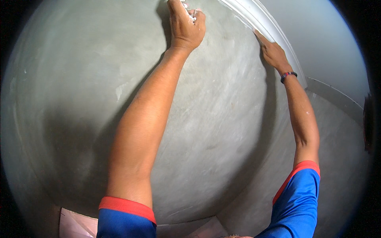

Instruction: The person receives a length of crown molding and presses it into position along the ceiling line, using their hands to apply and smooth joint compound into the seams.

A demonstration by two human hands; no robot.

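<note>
High against a grey plastered wall (222, 119), both arms raised from the lower edge, sleeves (125, 220) blue with red cuffs. Left hand (185, 24) near the top edge, fingers curled shut around a small lump of white paste (193, 15), only a little of it showing between the fingertips; knuckles pressed close to the wall, whether touching it cannot be told. Right hand (273, 51) further to the right and somewhat lower, fingers stretched out flat and together, tips laid on the lower edge of a white moulding strip (260, 18), nothing gripped. Moulding running in a curve from the top edge down to the right, along the join between the grey wall and a paler, smoother surface (329, 51) above it. Beaded bracelet (288, 75) around the right wrist, dark with a touch of red. Hands well apart, left one on the bare grey plaster side, right one at the strip. Pale smears and scratch marks across the wall between the arms, a small whitish chipped patch (119, 90) left of the left forearm. Strong shadows of both arms falling on the wall to the left of each. Second wall face (341, 158) meeting the first at a corner on the right, behind the right elbow. Pinkish flat pieces (77, 226) low down at the bottom edge, too unclear to tell their kind.
</note>
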